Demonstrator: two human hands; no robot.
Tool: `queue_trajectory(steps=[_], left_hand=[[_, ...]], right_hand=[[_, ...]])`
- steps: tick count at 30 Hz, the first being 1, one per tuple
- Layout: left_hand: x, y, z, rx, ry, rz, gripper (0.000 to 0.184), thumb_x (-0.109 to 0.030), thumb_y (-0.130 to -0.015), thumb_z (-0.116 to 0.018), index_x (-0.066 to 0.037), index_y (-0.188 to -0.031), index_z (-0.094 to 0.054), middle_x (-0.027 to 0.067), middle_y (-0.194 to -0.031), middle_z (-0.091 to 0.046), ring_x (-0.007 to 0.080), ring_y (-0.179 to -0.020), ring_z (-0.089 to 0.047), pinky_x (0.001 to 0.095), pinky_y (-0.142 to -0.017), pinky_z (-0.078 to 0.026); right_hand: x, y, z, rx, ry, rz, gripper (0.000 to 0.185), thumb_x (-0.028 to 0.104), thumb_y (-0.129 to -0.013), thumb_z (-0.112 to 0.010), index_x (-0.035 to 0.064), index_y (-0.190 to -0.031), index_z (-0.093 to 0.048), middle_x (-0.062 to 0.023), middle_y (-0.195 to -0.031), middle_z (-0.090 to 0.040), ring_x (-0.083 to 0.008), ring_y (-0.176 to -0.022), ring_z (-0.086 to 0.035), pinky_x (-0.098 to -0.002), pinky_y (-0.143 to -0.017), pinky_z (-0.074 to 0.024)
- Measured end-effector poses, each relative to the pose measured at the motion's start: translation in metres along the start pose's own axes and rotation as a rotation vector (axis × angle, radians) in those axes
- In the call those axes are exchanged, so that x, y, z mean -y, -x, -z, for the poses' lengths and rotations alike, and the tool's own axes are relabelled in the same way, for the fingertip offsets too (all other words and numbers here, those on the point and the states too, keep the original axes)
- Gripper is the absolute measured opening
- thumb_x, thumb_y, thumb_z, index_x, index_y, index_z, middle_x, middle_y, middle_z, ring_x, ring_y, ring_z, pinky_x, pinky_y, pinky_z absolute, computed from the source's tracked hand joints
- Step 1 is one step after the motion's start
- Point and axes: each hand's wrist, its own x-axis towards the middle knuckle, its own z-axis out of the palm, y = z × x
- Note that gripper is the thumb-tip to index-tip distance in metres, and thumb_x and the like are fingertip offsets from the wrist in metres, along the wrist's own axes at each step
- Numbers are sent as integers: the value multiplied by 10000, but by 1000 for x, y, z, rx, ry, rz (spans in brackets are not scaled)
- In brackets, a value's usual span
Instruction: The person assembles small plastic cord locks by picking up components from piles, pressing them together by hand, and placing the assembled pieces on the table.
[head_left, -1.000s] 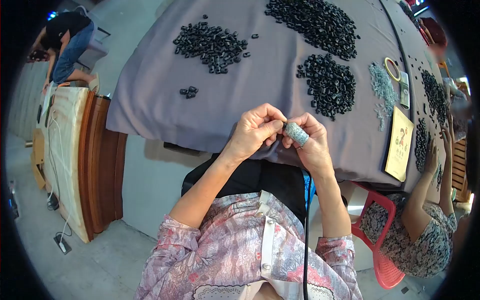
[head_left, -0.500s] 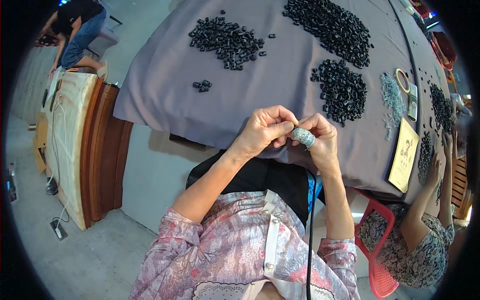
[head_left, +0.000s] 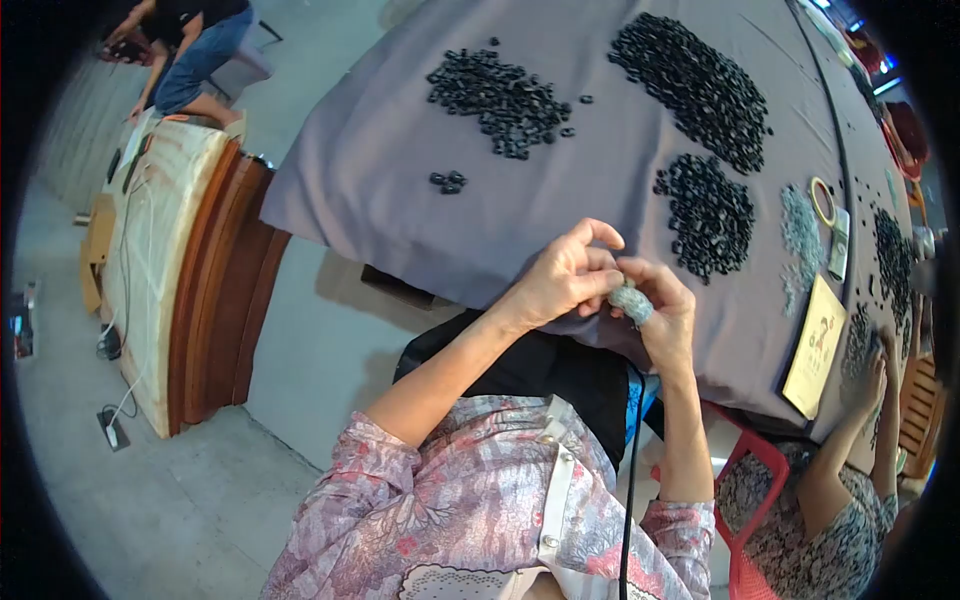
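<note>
Grey-purple cloth-covered table [head_left: 535, 195]: biggest pile of black parts [head_left: 690, 90] at the far side, smaller pile [head_left: 710, 218] just right of the hands. Left hand [head_left: 570, 278]: index raised, thumb at the right fingertips. Right hand [head_left: 667, 312]: fingers curled (can't tell if they pinch a part). Mottled grey wrap [head_left: 630, 304] on right thumb.

on my feed i see moderate light, black fisheye corners, a thin bluish-white strip light [head_left: 887, 86] glaring upper right.
</note>
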Motion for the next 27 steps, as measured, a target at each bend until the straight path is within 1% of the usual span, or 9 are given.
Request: queue_trajectory(steps=[5, 8, 11, 15, 16, 19, 21, 26, 27], left_hand=[[3, -2, 3, 55, 17, 19, 206, -76, -859, -559, -33, -1035, -462, 28, -752, -566, 39, -543, -480, 165, -467, -389], [-3, 0, -4, 17, 22, 49, 186, -100, -883, -524, -15, -1045, -492, 21, -744, -562, 47, -552, -494, 177, -477, -406], [2, -2, 1, 23, 21, 49, 212, -143, -894, -530, -12, -1056, -492, 25, -740, -557, 58, -567, -502, 193, -495, -418], [2, -2, 0, 26, -11, 47, 228, -161, -879, -564, -12, -1039, -499, 15, -745, -545, 50, -586, -483, 186, -512, -404], [0, -2, -2, 31, -44, 49, 218, -152, -873, -571, -15, -1028, -501, 12, -746, -541, 48, -588, -476, 183, -513, -397], [-4, 0, -10, -20, -162, 64, 187, -116, -850, -589, -22, -989, -507, 4, -741, -532, 43, -583, -454, 177, -515, -378], [-4, 0, -12, -36, -184, 72, 171, -77, -821, -603, -32, -955, -507, 5, -734, -535, 41, -568, -446, 173, -500, -358], [6, -1, -12, -107, -93, 23, 102, -46, -836, -584, -33, -923, -532, 28, -723, -561, 51, -535, -476, 170, -466, -374], [5, 0, -12, -124, -107, 16, 87, -42, -840, -579, -31, -915, -538, 32, -722, -565, 52, -527, -477, 172, -460, -376]], right_hand=[[1, -1, 8, 70, 234, 39, 245, -21, -745, -658, 6, -985, -615, -9, -780, -572, -73, -701, -546, -213, -622, -456], [9, 2, 5, 20, 154, -24, 263, -10, -736, -675, 6, -987, -597, 7, -764, -548, -60, -690, -524, -206, -625, -444], [11, 2, 4, 13, 145, 28, 235, 11, -743, -682, 12, -944, -559, 46, -706, -478, -42, -666, -489, -201, -588, -422], [13, 2, 10, 23, 548, 107, 224, 31, -715, -676, 28, -898, -547, -20, -637, -500, -110, -572, -495, -257, -536, -411], [13, 2, 8, 17, 536, 144, 207, 24, -703, -648, 35, -881, -543, -74, -656, -524, -172, -566, -509, -296, -540, -418], [0, -1, 6, 6, 421, 300, 182, 16, -706, -623, 40, -869, -545, -92, -701, -543, -218, -612, -536, -322, -559, -428], [9, -2, 8, 60, 549, 437, 182, 42, -704, -635, 41, -866, -551, -109, -741, -541, -283, -671, -546, -374, -602, -438], [23, 13, 18, 105, 505, 258, 254, 87, -708, -668, 35, -927, -551, -103, -747, -550, -272, -678, -555, -364, -611, -449], [27, 16, 25, 57, 548, 287, 252, 88, -710, -669, 38, -931, -559, -101, -748, -554, -269, -680, -558, -361, -614, -453]])
